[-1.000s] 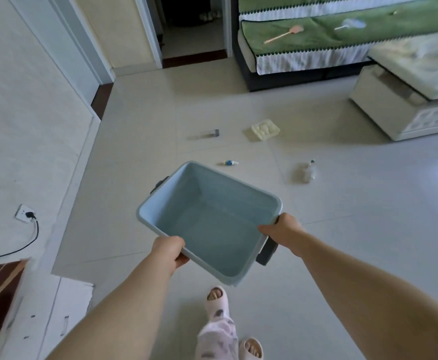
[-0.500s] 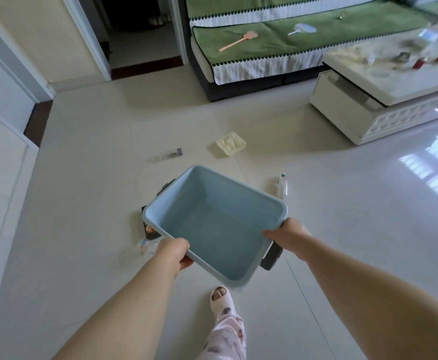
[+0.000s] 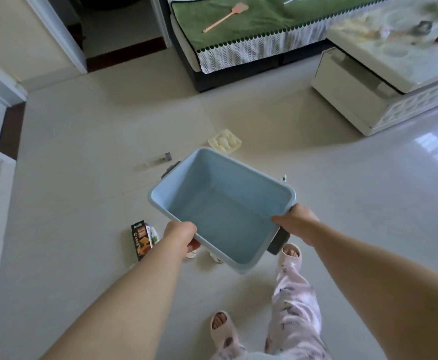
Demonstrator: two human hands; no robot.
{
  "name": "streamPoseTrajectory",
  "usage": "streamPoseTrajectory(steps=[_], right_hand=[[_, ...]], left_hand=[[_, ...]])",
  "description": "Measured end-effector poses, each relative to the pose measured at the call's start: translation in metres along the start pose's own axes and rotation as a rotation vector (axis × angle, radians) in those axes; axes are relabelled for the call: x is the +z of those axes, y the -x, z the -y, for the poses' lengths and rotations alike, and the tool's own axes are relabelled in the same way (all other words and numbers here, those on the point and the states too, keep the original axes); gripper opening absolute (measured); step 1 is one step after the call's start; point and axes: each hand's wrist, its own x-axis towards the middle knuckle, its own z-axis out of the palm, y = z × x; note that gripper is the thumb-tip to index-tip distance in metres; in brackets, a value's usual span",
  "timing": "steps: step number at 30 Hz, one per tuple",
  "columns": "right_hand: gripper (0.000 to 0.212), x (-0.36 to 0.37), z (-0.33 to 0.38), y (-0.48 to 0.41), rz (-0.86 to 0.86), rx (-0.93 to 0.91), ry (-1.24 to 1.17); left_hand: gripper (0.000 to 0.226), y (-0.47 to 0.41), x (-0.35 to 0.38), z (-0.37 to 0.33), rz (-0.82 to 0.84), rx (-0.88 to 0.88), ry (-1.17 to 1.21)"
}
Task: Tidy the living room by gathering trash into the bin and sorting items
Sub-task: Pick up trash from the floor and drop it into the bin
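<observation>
I carry a light blue rectangular bin (image 3: 212,175) with dark grey handles above the floor; nothing lies inside it. My left hand (image 3: 180,236) grips its near rim on the left. My right hand (image 3: 294,222) grips the rim at the right corner by a handle. On the tiles lie a dark snack box (image 3: 141,240) with a small white bottle beside it, a clear tube with a dark cap (image 3: 155,160), a cream plastic tray (image 3: 224,144) and a small bottle tip (image 3: 284,178) behind the bin. Small white items under the bin are mostly hidden.
A sofa with a green cover (image 3: 251,24) stands at the back, a pink fly swatter (image 3: 225,16) on it. A white coffee table (image 3: 384,74) with several small items fills the right rear. A doorway (image 3: 114,22) opens at the back left. My slippered feet are below.
I have walked forward with the bin held in both hands; the sofa and coffee table are closer. The snack box and small items by my left hand have come into full view.
</observation>
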Motion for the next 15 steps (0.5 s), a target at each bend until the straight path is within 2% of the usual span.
streamPoseTrajectory(steps=[8, 11, 15], right_hand=[[0.016, -0.021, 0.038, -0.168, 0.121, -0.029, 0.11], [0.022, -0.012, 0.035, -0.23, 0.112, 0.013, 0.133], [0.024, 0.018, 0.019, -0.315, 0.103, 0.09, 0.061]], left_hand=[[0.032, -0.092, 0.083, -0.05, -0.207, -0.104, 0.084], [0.031, -0.142, 0.124, -0.047, -0.255, -0.161, 0.129], [0.022, -0.219, 0.176, -0.039, -0.319, -0.149, 0.076]])
